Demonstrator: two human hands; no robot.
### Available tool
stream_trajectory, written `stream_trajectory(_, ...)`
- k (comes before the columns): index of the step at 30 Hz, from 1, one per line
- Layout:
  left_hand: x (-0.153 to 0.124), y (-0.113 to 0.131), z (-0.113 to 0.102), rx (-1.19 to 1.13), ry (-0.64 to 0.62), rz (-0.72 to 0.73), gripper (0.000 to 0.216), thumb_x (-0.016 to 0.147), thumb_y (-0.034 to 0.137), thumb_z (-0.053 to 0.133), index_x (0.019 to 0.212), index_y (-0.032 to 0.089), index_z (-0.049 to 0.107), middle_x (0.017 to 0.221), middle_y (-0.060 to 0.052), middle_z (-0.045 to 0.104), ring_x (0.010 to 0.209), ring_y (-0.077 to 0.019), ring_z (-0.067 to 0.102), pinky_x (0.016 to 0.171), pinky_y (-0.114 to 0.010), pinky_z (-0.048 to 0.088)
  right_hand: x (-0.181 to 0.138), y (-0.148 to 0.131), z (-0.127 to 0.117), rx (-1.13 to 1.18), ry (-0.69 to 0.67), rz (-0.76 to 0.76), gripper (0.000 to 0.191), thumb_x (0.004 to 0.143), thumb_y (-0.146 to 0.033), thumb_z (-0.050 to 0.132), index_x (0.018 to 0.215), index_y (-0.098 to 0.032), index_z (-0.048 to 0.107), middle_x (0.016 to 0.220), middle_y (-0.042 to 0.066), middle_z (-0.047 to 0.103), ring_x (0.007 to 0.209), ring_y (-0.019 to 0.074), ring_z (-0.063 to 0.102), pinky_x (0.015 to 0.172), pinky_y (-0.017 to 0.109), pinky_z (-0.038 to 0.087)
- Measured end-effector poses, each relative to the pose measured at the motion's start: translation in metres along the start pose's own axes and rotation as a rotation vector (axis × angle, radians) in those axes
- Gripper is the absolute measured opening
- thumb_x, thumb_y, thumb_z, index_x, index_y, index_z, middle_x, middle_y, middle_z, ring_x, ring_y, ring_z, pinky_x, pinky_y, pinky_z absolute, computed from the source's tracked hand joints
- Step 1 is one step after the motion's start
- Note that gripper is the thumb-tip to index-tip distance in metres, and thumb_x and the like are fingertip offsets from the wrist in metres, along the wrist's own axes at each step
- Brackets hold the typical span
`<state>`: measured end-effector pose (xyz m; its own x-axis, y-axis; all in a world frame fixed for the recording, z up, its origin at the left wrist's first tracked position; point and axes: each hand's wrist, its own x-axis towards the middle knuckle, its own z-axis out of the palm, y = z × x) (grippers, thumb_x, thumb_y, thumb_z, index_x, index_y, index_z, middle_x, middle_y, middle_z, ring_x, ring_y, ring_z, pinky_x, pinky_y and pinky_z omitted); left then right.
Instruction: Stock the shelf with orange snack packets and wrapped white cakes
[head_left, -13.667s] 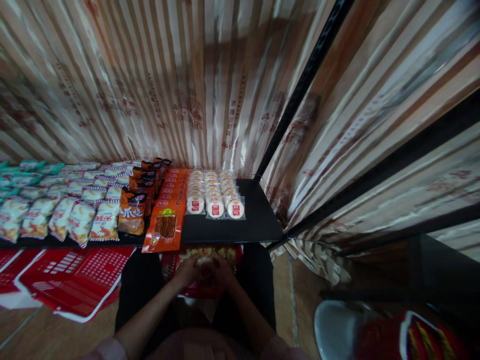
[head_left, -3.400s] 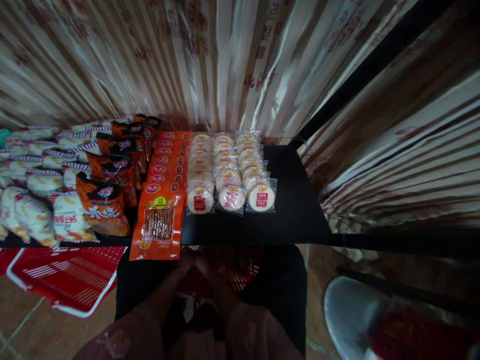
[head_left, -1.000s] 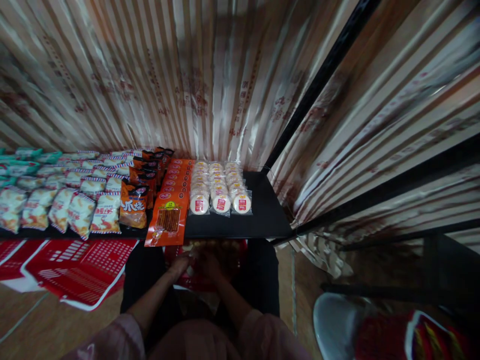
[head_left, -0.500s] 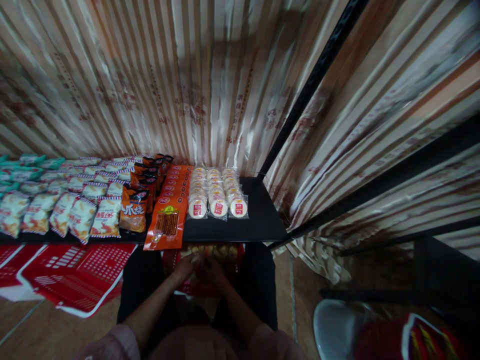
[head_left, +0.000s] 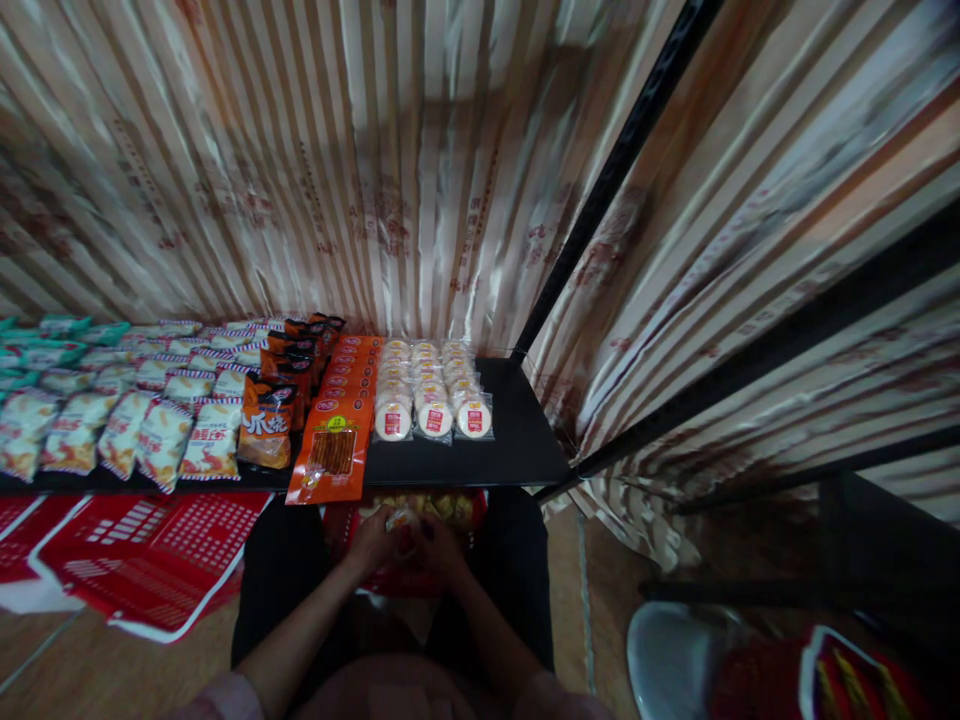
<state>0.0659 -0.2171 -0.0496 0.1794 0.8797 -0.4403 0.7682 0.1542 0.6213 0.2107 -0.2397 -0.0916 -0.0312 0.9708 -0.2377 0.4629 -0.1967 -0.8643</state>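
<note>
Between my knees sits a red basket (head_left: 409,580) with several small gold-wrapped snacks (head_left: 442,505) in it. My left hand (head_left: 373,545) is closed on a small wrapped snack (head_left: 398,519), pale with a touch of orange, at the basket's near side. Close beside it, my right hand (head_left: 439,550) has its fingers curled inward; they are dim and partly hidden, and what they hold does not show. Just above the hands is the front edge of a black shelf (head_left: 517,440), with rows of round white packaged biscuits (head_left: 433,419) and orange stick-snack packets (head_left: 332,455).
Farther left on the shelf stand orange-black bags (head_left: 266,425), white snack bags (head_left: 212,440) and green bags (head_left: 52,352). A red shopping basket (head_left: 172,560) lies below them. Black metal posts (head_left: 622,170) and striped curtains (head_left: 420,150) enclose the shelf. A white stool (head_left: 664,655) is at right.
The small wrapped snack now shows more clearly at my left fingertips. My hands have shifted slightly and stay close together. The view has tipped a little.
</note>
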Motion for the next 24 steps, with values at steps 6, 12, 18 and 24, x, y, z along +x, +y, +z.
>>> stream_trajectory(6, -0.006, 0.003, -0.002, -0.022, 0.027, 0.071, 0.022, 0.077, 0.027, 0.046, 0.096, 0.018, 0.054, 0.096, -0.005, 0.065, 0.088, -0.0154, 0.059, 0.075, -0.022, 0.04, -0.006, -0.003, -0.008, 0.098, 0.001, 0.012, 0.028, 0.076, -0.04, 0.047, 0.084, -0.017, 0.059, 0.084, 0.006, 0.066, 0.079, 0.0194, 0.06, 0.073, 0.031, 0.046)
stream_trajectory(12, -0.012, 0.013, -0.012, -0.071, 0.09, 0.151, 0.025, 0.075, 0.023, 0.05, 0.098, 0.02, 0.058, 0.102, -0.005, 0.064, 0.095, -0.0173, 0.057, 0.083, -0.025, 0.039, -0.007, -0.009, -0.016, 0.162, 0.002, -0.018, 0.024, 0.074, -0.039, 0.05, 0.083, -0.019, 0.059, 0.084, 0.005, 0.066, 0.079, 0.0199, 0.061, 0.073, 0.032, 0.047)
stream_trajectory(18, -0.017, 0.023, -0.022, -0.067, 0.157, 0.244, 0.032, 0.071, 0.02, 0.049, 0.102, 0.018, 0.055, 0.104, -0.006, 0.062, 0.094, -0.0177, 0.056, 0.082, -0.025, 0.04, -0.007, -0.023, -0.027, 0.199, 0.004, -0.015, 0.021, 0.071, -0.033, 0.052, 0.085, -0.019, 0.059, 0.084, 0.004, 0.067, 0.077, 0.0184, 0.062, 0.071, 0.03, 0.048)
stream_trajectory(24, -0.017, 0.032, -0.03, -0.196, 0.205, 0.178, 0.035, 0.072, 0.02, 0.044, 0.107, 0.017, 0.05, 0.102, -0.006, 0.063, 0.09, -0.0149, 0.058, 0.081, -0.023, 0.041, -0.004, -0.033, -0.034, 0.224, 0.019, -0.003, 0.024, 0.072, -0.034, 0.052, 0.09, -0.02, 0.06, 0.081, 0.003, 0.067, 0.074, 0.0184, 0.062, 0.066, 0.029, 0.049)
